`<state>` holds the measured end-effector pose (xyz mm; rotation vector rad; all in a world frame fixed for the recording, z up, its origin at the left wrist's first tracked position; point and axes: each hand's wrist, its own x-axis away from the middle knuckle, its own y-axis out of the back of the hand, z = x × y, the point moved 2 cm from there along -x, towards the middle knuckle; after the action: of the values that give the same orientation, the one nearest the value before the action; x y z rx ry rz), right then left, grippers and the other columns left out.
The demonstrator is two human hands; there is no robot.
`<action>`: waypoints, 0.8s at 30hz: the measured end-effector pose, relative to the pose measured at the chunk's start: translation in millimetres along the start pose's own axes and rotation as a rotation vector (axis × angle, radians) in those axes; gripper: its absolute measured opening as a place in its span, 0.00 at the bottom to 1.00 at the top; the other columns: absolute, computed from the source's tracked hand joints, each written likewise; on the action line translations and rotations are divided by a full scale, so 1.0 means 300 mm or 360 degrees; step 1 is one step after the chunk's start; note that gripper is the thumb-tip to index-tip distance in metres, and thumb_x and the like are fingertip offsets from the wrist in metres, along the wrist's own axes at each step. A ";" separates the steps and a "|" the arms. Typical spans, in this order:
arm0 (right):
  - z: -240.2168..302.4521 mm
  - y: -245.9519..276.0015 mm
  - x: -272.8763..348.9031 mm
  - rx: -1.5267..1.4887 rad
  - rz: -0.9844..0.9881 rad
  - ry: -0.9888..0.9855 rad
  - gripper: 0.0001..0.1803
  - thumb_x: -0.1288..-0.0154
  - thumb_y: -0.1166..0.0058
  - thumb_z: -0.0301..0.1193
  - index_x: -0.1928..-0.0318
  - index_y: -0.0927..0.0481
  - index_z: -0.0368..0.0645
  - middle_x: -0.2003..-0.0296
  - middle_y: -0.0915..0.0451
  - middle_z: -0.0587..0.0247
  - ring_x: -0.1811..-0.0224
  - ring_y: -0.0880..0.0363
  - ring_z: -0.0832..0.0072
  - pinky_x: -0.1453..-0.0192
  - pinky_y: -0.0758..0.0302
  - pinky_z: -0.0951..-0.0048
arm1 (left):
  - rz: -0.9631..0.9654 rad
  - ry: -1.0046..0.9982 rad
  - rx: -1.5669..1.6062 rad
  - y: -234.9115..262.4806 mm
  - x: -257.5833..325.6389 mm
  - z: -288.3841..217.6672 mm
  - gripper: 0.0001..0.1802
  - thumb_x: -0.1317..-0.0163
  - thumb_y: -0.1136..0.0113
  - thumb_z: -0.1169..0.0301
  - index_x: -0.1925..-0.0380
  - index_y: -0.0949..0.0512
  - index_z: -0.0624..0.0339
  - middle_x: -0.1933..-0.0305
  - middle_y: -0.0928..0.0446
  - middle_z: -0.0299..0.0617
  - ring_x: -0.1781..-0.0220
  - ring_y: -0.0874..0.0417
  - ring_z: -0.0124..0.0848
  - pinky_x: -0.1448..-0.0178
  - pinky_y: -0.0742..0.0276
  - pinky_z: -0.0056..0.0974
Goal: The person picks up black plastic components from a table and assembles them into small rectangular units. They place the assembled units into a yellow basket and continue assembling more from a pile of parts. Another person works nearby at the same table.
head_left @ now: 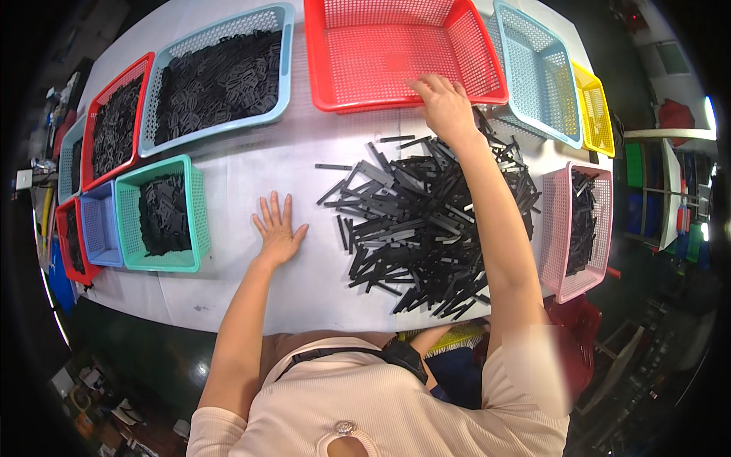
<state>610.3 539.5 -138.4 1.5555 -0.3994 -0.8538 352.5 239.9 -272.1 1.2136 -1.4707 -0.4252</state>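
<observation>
My left hand (279,232) lies flat on the white-covered table with its fingers spread and nothing in it. At the far side, my right hand (445,107) bends its fingers over the near rim of a large red basket (358,65); it grips the basket there, and the fingertips are partly hidden. No parts show inside that basket. Below the stretched right forearm spreads a loose pile of black flat strips (411,206), lying in all directions. The forearm hides part of the pile.
Left stand a blue basket (287,84), a red basket (145,107) and a green basket (199,221), all holding black parts. To the right are a light-blue basket (575,107), a yellow basket (605,122) and a pink basket (558,228) with black strips.
</observation>
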 end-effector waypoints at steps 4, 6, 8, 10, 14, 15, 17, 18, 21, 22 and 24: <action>0.145 0.115 0.082 -0.0272 -0.0319 -0.0268 0.22 0.44 0.43 0.25 0.46 0.25 0.49 0.51 0.24 0.60 0.47 0.26 0.61 0.44 0.30 0.59 | 0.0030 -0.0015 0.0010 0.003 -0.001 -0.003 0.46 0.35 0.53 0.46 0.26 0.64 0.50 0.23 0.79 0.51 0.25 0.86 0.55 0.31 0.83 0.70; 0.227 0.122 0.165 -0.0428 -0.0355 -0.0477 0.21 0.44 0.44 0.24 0.47 0.25 0.47 0.52 0.24 0.59 0.49 0.26 0.59 0.46 0.30 0.59 | 0.0047 -0.0017 0.0013 0.009 -0.001 -0.001 0.46 0.35 0.53 0.46 0.26 0.64 0.50 0.23 0.79 0.51 0.25 0.86 0.55 0.31 0.83 0.70; 0.341 0.102 0.257 -0.0552 -0.0347 -0.0602 0.19 0.44 0.45 0.22 0.49 0.24 0.46 0.54 0.24 0.58 0.51 0.26 0.58 0.49 0.29 0.60 | 0.0020 -0.0031 0.0046 -0.003 -0.001 0.017 0.46 0.35 0.52 0.48 0.26 0.64 0.49 0.23 0.79 0.52 0.25 0.85 0.56 0.32 0.83 0.71; 0.447 0.067 0.374 -0.0646 -0.0329 -0.0659 0.17 0.44 0.44 0.22 0.52 0.23 0.44 0.56 0.23 0.58 0.52 0.26 0.58 0.50 0.29 0.61 | 0.0025 -0.0079 0.0069 0.001 -0.006 0.008 0.46 0.36 0.51 0.50 0.26 0.64 0.48 0.24 0.80 0.52 0.25 0.86 0.56 0.32 0.82 0.71; 0.749 0.045 0.538 -0.0769 -0.0187 -0.0716 0.14 0.44 0.45 0.21 0.56 0.21 0.44 0.57 0.23 0.59 0.52 0.26 0.59 0.51 0.29 0.62 | -0.0013 -0.0197 0.0152 0.001 -0.013 0.033 0.44 0.36 0.49 0.55 0.26 0.61 0.48 0.23 0.79 0.50 0.25 0.85 0.56 0.32 0.82 0.71; 0.814 0.040 0.575 -0.0806 -0.0140 -0.0706 0.13 0.45 0.45 0.20 0.57 0.21 0.44 0.57 0.23 0.60 0.52 0.26 0.60 0.51 0.29 0.62 | -0.0048 -0.0242 0.0184 0.000 -0.015 0.050 0.44 0.37 0.49 0.56 0.26 0.59 0.48 0.23 0.78 0.50 0.25 0.85 0.56 0.32 0.81 0.72; 0.931 0.034 0.648 -0.0845 -0.0130 -0.0712 0.10 0.45 0.45 0.19 0.62 0.19 0.43 0.62 0.21 0.61 0.56 0.24 0.62 0.52 0.28 0.64 | -0.0029 -0.0391 0.0358 0.036 -0.013 0.079 0.39 0.38 0.47 0.57 0.29 0.49 0.49 0.23 0.65 0.51 0.23 0.74 0.55 0.29 0.72 0.69; 0.973 0.030 0.673 -0.0828 -0.0155 -0.0772 0.10 0.45 0.45 0.19 0.63 0.19 0.43 0.63 0.21 0.61 0.57 0.24 0.62 0.53 0.27 0.64 | -0.0018 -0.0460 0.0443 0.057 -0.007 0.102 0.37 0.38 0.45 0.58 0.30 0.44 0.50 0.23 0.59 0.51 0.22 0.69 0.55 0.27 0.68 0.67; 1.039 0.041 0.755 -0.0767 -0.0179 -0.0904 0.07 0.45 0.45 0.18 0.66 0.19 0.41 0.68 0.21 0.60 0.60 0.22 0.61 0.58 0.25 0.65 | -0.0242 -0.0648 0.1252 0.091 0.048 0.222 0.29 0.40 0.42 0.62 0.38 0.32 0.55 0.31 0.38 0.49 0.26 0.47 0.51 0.27 0.50 0.57; 1.038 0.043 0.754 -0.0726 -0.0200 -0.0914 0.07 0.44 0.46 0.18 0.65 0.19 0.41 0.67 0.21 0.59 0.60 0.22 0.60 0.58 0.25 0.65 | -0.0337 -0.0653 0.1136 0.095 0.092 0.245 0.28 0.41 0.41 0.64 0.39 0.31 0.56 0.34 0.35 0.49 0.30 0.43 0.50 0.30 0.46 0.54; 0.997 0.030 0.715 -0.0644 -0.0250 -0.0921 0.08 0.43 0.47 0.18 0.64 0.20 0.41 0.67 0.21 0.59 0.60 0.22 0.59 0.58 0.25 0.64 | -0.0540 -0.0667 0.0900 0.087 0.209 0.273 0.27 0.42 0.39 0.67 0.42 0.30 0.57 0.41 0.28 0.47 0.36 0.34 0.47 0.34 0.37 0.48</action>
<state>541.9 180.4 -182.7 0.9574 -0.4826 -1.4170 278.5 168.8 -244.2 1.9282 -1.8148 -0.5332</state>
